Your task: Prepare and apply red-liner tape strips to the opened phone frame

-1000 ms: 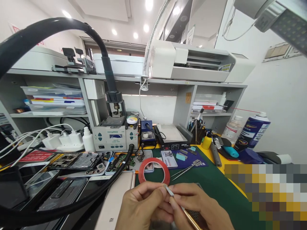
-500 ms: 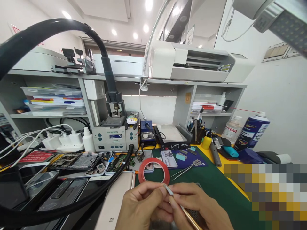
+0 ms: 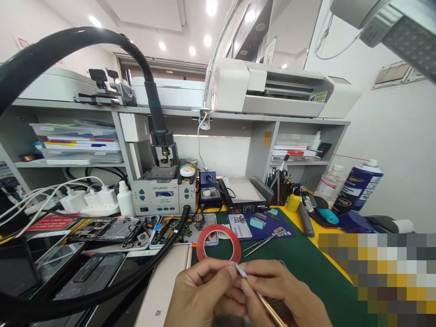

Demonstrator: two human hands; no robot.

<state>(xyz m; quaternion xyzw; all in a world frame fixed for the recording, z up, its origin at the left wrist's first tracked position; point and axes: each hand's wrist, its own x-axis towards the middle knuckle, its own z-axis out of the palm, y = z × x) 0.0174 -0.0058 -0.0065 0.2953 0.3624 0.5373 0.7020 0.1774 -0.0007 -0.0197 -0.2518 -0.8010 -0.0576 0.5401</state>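
Observation:
My right hand grips a slim gold-handled craft knife between thumb and fingers. Its flat, pale blade points up and left to the fingertips of my left hand. The thumb and index finger of that left hand are pinched together right at the blade's tip; whatever lies between them is hidden. Just beyond the fingers, a red ring-shaped roll of tape lies on the green mat. Metal tweezers rest behind my right hand. A dark perforated object shows partly below my hands.
Left of my hands lie a pale MI phone and several other phones, crossed by a thick black hose. A tray of circuit boards sits before the rework station. A spray can stands at right.
Almost nothing differs. The blade tip has shifted very slightly at my left fingertips, while both hands keep their grip and place.

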